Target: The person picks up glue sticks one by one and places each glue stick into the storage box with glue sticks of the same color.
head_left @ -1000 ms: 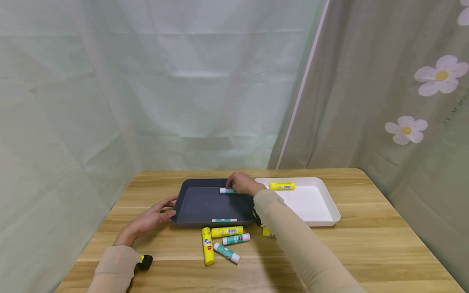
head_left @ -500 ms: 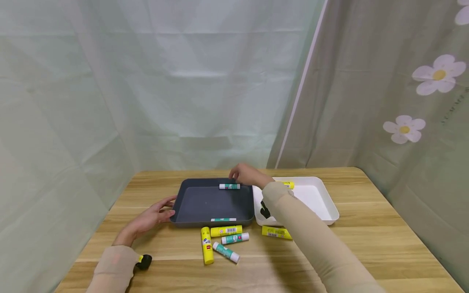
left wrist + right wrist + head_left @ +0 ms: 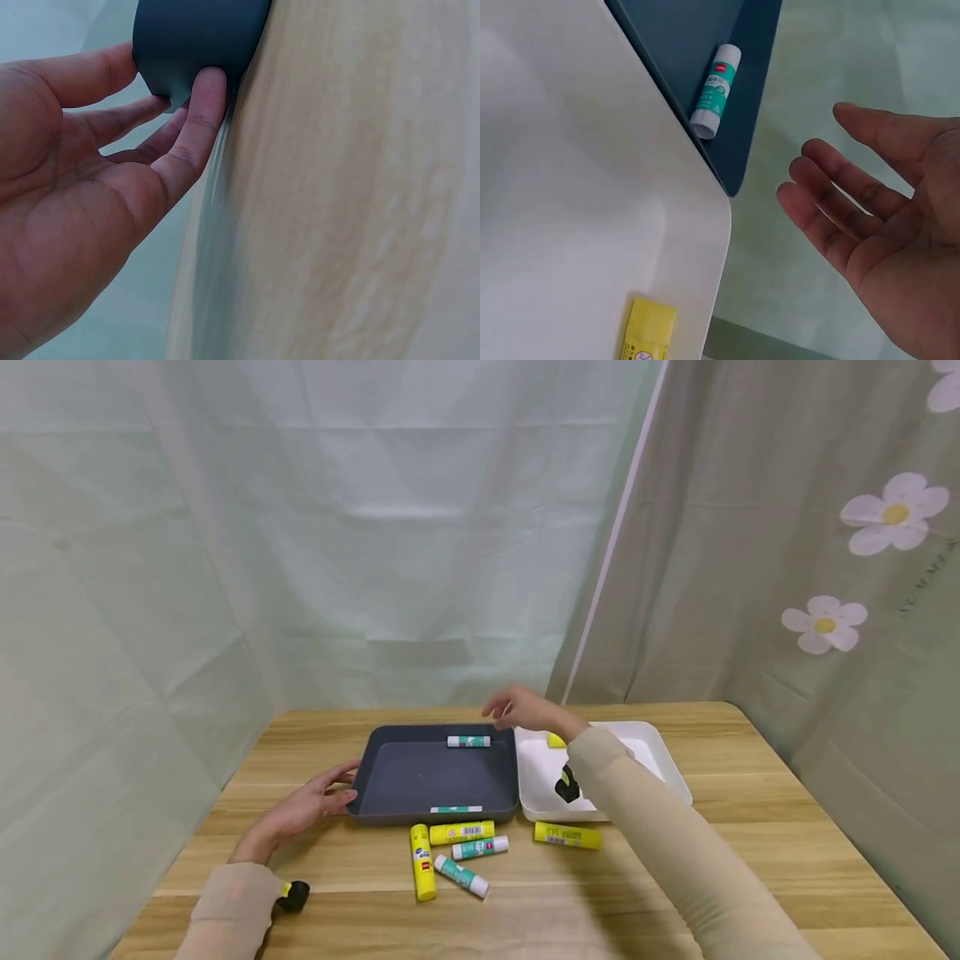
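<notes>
My left hand [image 3: 313,802] rests its fingertips against the left end of the dark grey tray [image 3: 420,781]; up close, the left wrist view has the fingers fairly straight against the tray's outer wall [image 3: 191,45]. Inside that tray a green-and-white glue stick [image 3: 468,742] lies along the back, and another green glue stick [image 3: 456,809] shows by the front wall. Above the back edge, near where the two trays meet, hovers my right hand [image 3: 528,708], holding nothing. Its fingers are spread and loosely bent in the right wrist view, apart from the green glue stick [image 3: 715,91].
The white tray [image 3: 536,777] stands against the dark one, with a yellow glue stick [image 3: 648,330] in it, mostly behind my right arm. On the wooden table in front lie yellow glue sticks [image 3: 423,862] and green ones [image 3: 461,876]. Another yellow one [image 3: 567,836] lies before the white tray.
My right hand let go of the green glue stick at the back of the dark tray, then rose and moved right. The left hand stays on the tray.
</notes>
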A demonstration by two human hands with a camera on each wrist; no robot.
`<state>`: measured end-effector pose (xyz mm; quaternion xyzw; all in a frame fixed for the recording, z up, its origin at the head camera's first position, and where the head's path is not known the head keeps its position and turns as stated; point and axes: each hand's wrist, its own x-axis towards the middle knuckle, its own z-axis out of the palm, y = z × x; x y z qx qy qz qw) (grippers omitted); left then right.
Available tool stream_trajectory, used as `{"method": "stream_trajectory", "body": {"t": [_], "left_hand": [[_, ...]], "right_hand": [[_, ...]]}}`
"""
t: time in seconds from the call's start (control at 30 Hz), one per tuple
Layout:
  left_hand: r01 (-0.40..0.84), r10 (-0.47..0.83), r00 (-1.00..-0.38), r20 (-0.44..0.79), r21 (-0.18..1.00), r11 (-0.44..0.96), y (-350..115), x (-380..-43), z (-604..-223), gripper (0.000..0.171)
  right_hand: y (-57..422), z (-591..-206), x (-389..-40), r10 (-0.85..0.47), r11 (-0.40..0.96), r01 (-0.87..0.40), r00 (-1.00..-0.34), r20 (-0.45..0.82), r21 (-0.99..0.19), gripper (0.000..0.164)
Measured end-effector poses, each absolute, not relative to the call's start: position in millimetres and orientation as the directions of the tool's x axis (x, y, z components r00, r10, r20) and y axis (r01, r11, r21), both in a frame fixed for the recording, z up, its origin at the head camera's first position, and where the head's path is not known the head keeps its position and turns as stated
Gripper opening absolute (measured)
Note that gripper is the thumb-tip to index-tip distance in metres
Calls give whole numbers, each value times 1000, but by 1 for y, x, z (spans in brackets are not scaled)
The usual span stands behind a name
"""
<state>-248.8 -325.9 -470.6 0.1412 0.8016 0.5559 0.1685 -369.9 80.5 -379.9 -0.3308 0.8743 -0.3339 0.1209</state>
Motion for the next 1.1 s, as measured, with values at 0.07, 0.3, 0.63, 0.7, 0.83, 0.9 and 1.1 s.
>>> {"method": "stream_trajectory", "body": {"t": [0.07, 0.3, 0.63, 0.7, 0.83, 0.9, 1.1], "left_hand": [[37, 412, -904, -114, 939, 341, -327, -249, -471, 70], [35, 412, -904, -116, 939, 342, -327, -248, -472, 70], [39, 417, -901, -118, 937, 348, -330, -250, -470, 72], [37, 414, -902, -119, 936, 349, -329, -249, -470, 72], [34, 409, -904, -124, 933, 359, -329, -249, -470, 71], [27, 405, -905, -132, 931, 364, -329, -249, -470, 71], [16, 402, -904, -146, 928, 373, -329, -249, -469, 73]], "right_hand": [[85, -379, -368, -651, 555, -471, -759, -6, -686, 29], [102, -381, -361, -651, 536, -430, -759, -31, -727, 31], [123, -383, -348, -693, 498, -447, -720, -32, -743, 35], [125, -384, -347, -697, 489, -445, -716, -29, -751, 34], [128, -386, -345, -703, 478, -447, -710, -25, -756, 34], [130, -387, -343, -704, 478, -450, -709, -24, -754, 35], [135, -388, -332, -706, 449, -422, -708, -24, -788, 39]]}}
